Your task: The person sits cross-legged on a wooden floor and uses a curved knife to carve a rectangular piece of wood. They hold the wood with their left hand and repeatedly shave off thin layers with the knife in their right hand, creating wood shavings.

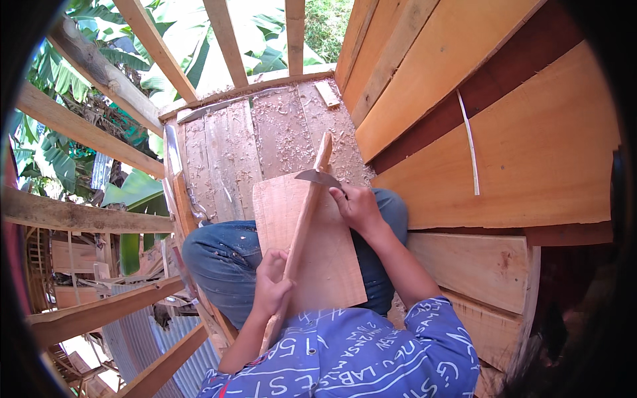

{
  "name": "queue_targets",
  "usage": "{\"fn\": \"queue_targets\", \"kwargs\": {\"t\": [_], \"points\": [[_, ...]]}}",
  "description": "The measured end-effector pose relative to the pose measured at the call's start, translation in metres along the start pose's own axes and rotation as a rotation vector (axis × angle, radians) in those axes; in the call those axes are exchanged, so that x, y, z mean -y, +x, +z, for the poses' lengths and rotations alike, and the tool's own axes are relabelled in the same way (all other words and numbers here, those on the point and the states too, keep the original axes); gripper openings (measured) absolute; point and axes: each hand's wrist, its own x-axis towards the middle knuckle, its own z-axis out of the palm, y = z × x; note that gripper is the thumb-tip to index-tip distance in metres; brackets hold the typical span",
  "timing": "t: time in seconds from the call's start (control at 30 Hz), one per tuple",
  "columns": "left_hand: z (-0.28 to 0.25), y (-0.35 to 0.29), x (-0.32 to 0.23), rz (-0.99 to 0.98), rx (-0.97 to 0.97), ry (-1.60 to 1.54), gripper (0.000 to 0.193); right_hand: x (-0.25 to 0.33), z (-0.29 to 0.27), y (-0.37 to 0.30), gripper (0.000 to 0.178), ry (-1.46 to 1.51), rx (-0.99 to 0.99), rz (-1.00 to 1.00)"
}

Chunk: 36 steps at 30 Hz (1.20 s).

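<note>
board (333,259): on lap (219,251) | stick (302,233): over board | knife (318,177): across stick | shavings (286,159): on floor (229,149) ahead

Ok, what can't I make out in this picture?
- Handle of the knife: head view, covered by the right hand.
- Middle of the jeans: head view, hidden by the flat board.
- Upper ends of the window slats: head view, cut off by the top edge.

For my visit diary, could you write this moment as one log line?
left grip: holding wooden strip; right grip: holding curved blade, laid across strip; flat board: beneath strip; wood shavings: on floor
</note>
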Motion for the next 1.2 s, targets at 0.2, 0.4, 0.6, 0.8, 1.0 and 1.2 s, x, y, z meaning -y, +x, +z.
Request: {"fn": "queue_targets", "kwargs": {"t": [0.2,0.4,0.6,0.8,1.0,1.2], "points": [[-0.006,-0.003,0.001,0.018,-0.021,0.034,0.042,0.007,-0.010,0.012,0.046,-0.067,0.019,0.127],[-0.011,-0.001,0.002,0.013,-0.033,0.070,0.042,0.012,-0.003,0.004,0.056,0.009,0.088,0.138],[-0.009,-0.003,0.005,0.062,-0.062,-0.005,0.045,0.037,0.003,-0.015,0.055,0.069,0.214,0.184],[0.001,-0.007,0.014,0.093,-0.017,0.030,0.043,0.042,-0.009,-0.046,0.044,0.231,0.123,0.244],[0.020,-0.022,0.021,0.179,-0.057,0.047,0.046,0.040,-0.016,-0.082,0.038,0.410,0.155,0.388],[0.022,-0.037,0.016,0.198,-0.029,0.151,0.048,0.033,-0.020,-0.094,0.030,0.453,0.087,0.331]]}}
